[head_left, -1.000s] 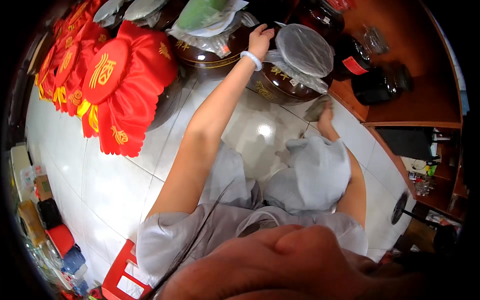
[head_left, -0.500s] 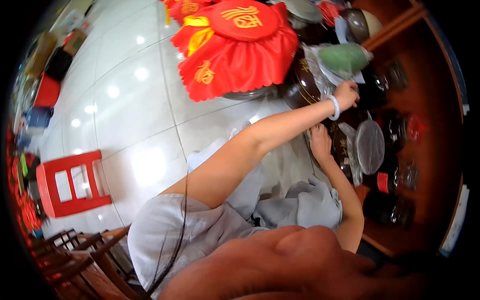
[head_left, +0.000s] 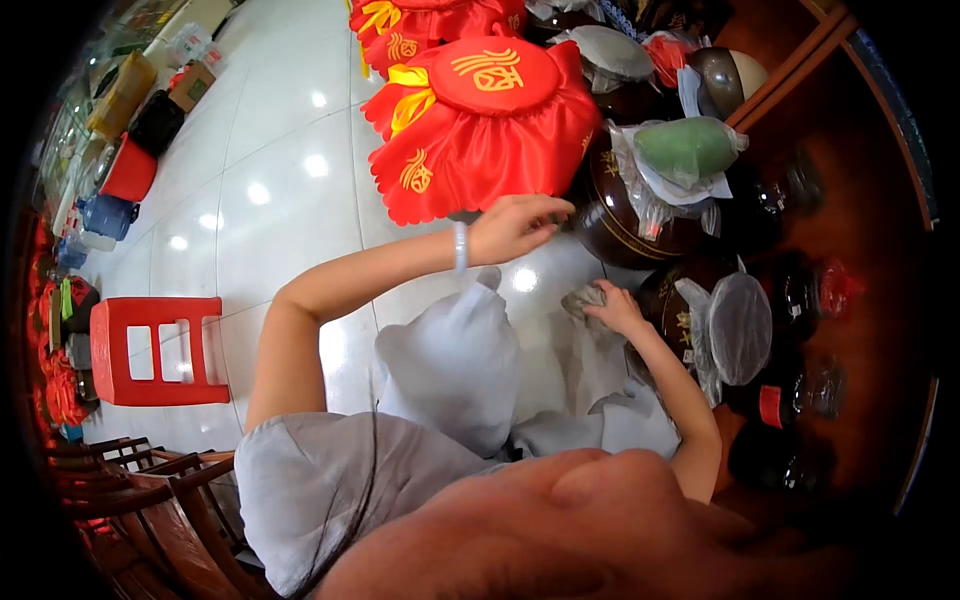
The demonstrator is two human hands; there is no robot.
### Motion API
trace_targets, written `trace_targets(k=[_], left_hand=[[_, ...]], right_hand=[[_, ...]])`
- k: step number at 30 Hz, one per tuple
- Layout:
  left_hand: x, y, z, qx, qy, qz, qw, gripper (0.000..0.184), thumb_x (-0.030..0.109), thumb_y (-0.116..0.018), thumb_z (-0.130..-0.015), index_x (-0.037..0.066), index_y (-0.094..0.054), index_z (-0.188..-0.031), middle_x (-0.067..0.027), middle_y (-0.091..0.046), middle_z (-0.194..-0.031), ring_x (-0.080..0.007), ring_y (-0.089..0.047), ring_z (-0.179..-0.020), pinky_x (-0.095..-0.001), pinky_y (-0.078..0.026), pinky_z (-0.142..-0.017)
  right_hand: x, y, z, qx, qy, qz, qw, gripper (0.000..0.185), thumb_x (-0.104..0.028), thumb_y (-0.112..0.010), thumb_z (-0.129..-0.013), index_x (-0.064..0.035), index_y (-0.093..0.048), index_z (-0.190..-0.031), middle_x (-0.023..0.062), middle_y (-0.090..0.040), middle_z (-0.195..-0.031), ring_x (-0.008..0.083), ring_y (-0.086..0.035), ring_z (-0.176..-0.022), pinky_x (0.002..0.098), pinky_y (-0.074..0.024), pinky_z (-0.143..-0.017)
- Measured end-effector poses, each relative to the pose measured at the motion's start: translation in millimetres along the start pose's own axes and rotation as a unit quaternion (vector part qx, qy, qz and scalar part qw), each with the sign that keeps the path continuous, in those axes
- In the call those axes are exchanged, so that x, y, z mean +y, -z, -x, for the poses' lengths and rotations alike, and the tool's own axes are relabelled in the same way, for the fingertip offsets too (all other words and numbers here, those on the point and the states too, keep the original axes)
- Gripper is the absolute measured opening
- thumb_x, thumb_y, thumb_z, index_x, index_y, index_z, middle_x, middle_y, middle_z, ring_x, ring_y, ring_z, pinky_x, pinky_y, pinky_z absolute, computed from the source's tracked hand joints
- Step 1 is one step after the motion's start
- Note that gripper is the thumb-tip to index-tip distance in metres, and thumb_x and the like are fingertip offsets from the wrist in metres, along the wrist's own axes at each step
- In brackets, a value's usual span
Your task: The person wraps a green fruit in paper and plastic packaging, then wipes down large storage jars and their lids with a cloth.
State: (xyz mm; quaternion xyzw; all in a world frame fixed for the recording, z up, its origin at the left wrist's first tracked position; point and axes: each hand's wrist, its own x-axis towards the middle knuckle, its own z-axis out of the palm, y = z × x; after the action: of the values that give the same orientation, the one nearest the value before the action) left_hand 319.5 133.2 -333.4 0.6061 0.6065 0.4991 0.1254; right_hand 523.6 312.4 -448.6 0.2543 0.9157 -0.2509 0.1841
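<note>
My left hand [head_left: 515, 228], with a pale bracelet at the wrist, hovers in front of a red cloth-covered jar [head_left: 500, 130] with gold lettering and a yellow ribbon. Its fingers are loosely bent and apart, with nothing seen in them. Beside a dark brown jar, my right hand [head_left: 617, 308] is closed on a crumpled greyish rag [head_left: 583, 299]. That jar has a plastic-wrapped round lid [head_left: 741, 328]. Another glossy brown jar [head_left: 612, 215] stands right of my left hand, topped by a green bundle [head_left: 686, 150] in clear plastic.
A red plastic stool [head_left: 160, 350] stands on the white tiled floor [head_left: 270, 260] at left. Wooden chairs [head_left: 170, 510] are at lower left. Glass jars [head_left: 820, 388] line the brown wooden shelf at right. A red bucket [head_left: 128, 168] and boxes stand along the far left.
My left hand has drawn back leftward from the plastic-topped jars. My right hand has shifted slightly left and down from the jar, and the rag now shows in it.
</note>
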Motion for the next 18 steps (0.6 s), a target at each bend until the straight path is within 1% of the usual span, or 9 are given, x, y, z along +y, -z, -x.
trace_targets(k=[1, 3, 8, 10, 11, 12, 14, 15, 18], left_hand=[[4, 10, -3, 0.002, 0.001, -0.007, 1.000, 0.035, 0.002, -0.052, -0.072, 0.003, -0.052, -0.106, -0.0121, -0.060, -0.086, -0.0234, -0.060, -0.072, -0.0308, -0.048, -0.066], [13, 25, -14, 0.020, 0.088, 0.018, 0.996, 0.031, 0.001, -0.052, -0.076, 0.001, -0.052, -0.108, -0.0086, -0.060, -0.092, -0.0128, -0.058, -0.074, -0.0258, -0.047, -0.066], [42, 15, -88, -0.030, 0.091, 0.062, 0.994, 0.034, 0.002, -0.052, -0.072, 0.001, -0.051, -0.106, -0.0113, -0.059, -0.088, -0.0182, -0.058, -0.069, -0.0280, -0.048, -0.061], [57, 8, -126, -0.060, -0.001, 0.036, 0.998, 0.034, 0.001, -0.052, -0.071, 0.001, -0.051, -0.105, -0.0126, -0.058, -0.089, -0.0216, -0.059, -0.072, -0.0293, -0.048, -0.063], [60, 3, -141, -0.070, -0.014, 0.054, 0.996, 0.033, 0.000, -0.052, -0.076, 0.001, -0.050, -0.109, -0.0111, -0.059, -0.093, -0.0154, -0.059, -0.073, -0.0270, -0.049, -0.064], [70, -1, -159, -0.062, -0.033, 0.049, 0.996, 0.035, -0.001, -0.053, -0.074, 0.002, -0.050, -0.109, -0.0104, -0.059, -0.092, -0.0157, -0.059, -0.073, -0.0267, -0.048, -0.063], [93, -6, -192, -0.062, -0.015, 0.077, 0.995, 0.034, 0.003, -0.052, -0.069, 0.001, -0.052, -0.103, -0.0142, -0.059, -0.087, -0.0263, -0.059, -0.077, -0.0330, -0.047, -0.067], [103, -8, -207, -0.056, -0.014, 0.076, 0.995, 0.034, 0.003, -0.052, -0.069, 0.001, -0.052, -0.103, -0.0142, -0.059, -0.087, -0.0263, -0.059, -0.077, -0.0330, -0.047, -0.067], [131, -2, -239, -0.100, -0.018, 0.059, 0.993, 0.031, 0.004, -0.053, -0.073, 0.000, -0.052, -0.104, -0.0123, -0.060, -0.087, -0.0222, -0.060, -0.073, -0.0302, -0.048, -0.065]], right_hand=[[-2, 7, 3, 0.010, 0.016, -0.047, 0.999, 0.059, -0.029, -0.066, -0.067, -0.0047, -0.045, -0.117, 0.0196, -0.055, -0.106, 0.0318, -0.053, -0.098, 0.0362, -0.0417, -0.084], [-5, 25, 1, 0.007, 0.056, -0.117, 0.991, 0.058, -0.029, -0.067, -0.067, -0.0032, -0.047, -0.115, 0.0196, -0.055, -0.106, 0.0308, -0.053, -0.098, 0.0354, -0.0415, -0.084], [-26, 101, 0, 0.004, 0.130, -0.214, 0.968, 0.057, -0.031, -0.068, -0.066, 0.0004, -0.051, -0.110, 0.0195, -0.056, -0.104, 0.0286, -0.054, -0.097, 0.0343, -0.0411, -0.084], [-34, 129, -5, 0.014, 0.192, -0.223, 0.956, 0.057, -0.031, -0.068, -0.066, 0.0001, -0.051, -0.111, 0.0197, -0.056, -0.103, 0.0298, -0.054, -0.096, 0.0346, -0.0411, -0.084], [-36, 140, -8, 0.012, 0.193, -0.213, 0.958, 0.057, -0.032, -0.067, -0.066, -0.0001, -0.051, -0.111, 0.0198, -0.056, -0.103, 0.0306, -0.054, -0.096, 0.0351, -0.0407, -0.084], [-35, 152, -11, 0.008, 0.191, -0.214, 0.958, 0.057, -0.032, -0.067, -0.066, -0.0001, -0.051, -0.111, 0.0198, -0.056, -0.103, 0.0306, -0.054, -0.096, 0.0351, -0.0407, -0.084], [-41, 179, -10, 0.001, 0.169, -0.186, 0.968, 0.058, -0.029, -0.069, -0.065, -0.0007, -0.050, -0.112, 0.0198, -0.054, -0.107, 0.0316, -0.051, -0.100, 0.0361, -0.0393, -0.086], [-47, 194, 0, 0.071, 0.201, -0.222, 0.951, 0.061, -0.025, -0.071, -0.063, -0.0010, -0.048, -0.114, 0.0187, -0.052, -0.111, 0.0307, -0.050, -0.103, 0.0362, -0.0381, -0.087], [-29, 203, 8, 0.120, 0.238, -0.284, 0.921, 0.064, -0.022, -0.073, -0.061, -0.0008, -0.046, -0.115, 0.0176, -0.050, -0.114, 0.0291, -0.048, -0.106, 0.0352, -0.0374, -0.088]])
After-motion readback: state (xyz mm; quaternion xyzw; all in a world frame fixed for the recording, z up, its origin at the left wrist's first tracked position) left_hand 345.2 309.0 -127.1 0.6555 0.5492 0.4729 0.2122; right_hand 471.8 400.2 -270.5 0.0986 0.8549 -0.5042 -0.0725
